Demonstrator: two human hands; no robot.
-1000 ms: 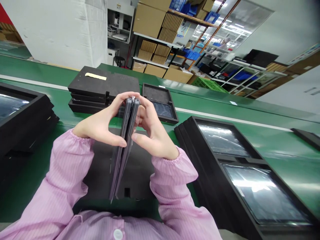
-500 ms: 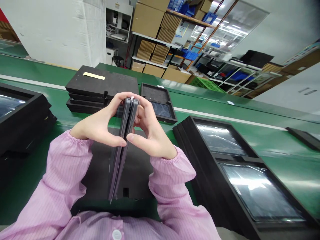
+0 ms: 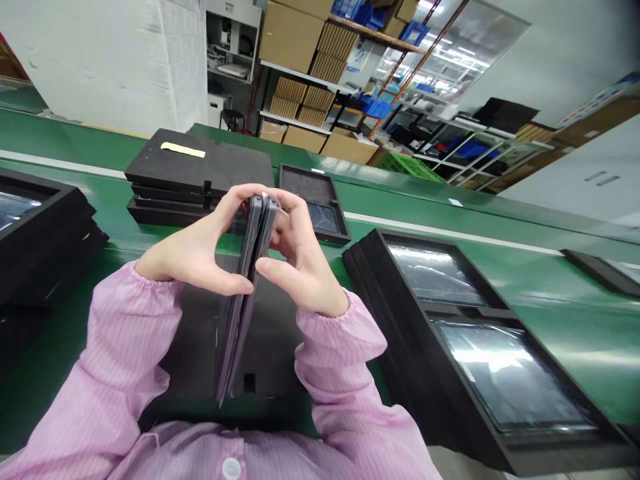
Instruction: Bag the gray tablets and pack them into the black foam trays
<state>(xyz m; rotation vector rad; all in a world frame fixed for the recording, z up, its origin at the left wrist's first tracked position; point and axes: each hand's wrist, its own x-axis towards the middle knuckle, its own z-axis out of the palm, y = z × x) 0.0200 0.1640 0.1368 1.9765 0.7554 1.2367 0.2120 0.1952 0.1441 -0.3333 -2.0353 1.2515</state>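
Observation:
Two thin dark grey tablets stand on edge side by side over the bench, their long narrow edges turned up toward me. My left hand (image 3: 200, 260) is closed on the left tablet (image 3: 231, 340), thumb on the near side and fingers over the far end. Around the right tablet (image 3: 247, 313) my right hand (image 3: 305, 270) is closed in the same way, its thumb against the edge. The tablets nearly touch, with a narrow gap between them. Beneath them lies a flat black foam tray (image 3: 273, 333); their screens are turned out of sight.
To the right, stacked black foam trays (image 3: 425, 320) hold film-covered tablets (image 3: 515, 373). More trays (image 3: 45, 233) stand at left. Behind my hands are a closed stack (image 3: 225, 163) with yellow tape and a tray (image 3: 337, 230) holding one tablet. All rest on a green conveyor bench (image 3: 560, 320).
The view has shifted slightly, so the background sits a little further left. Both hands keep their hold on the tablets, and the right thumb has lifted slightly along the edge.

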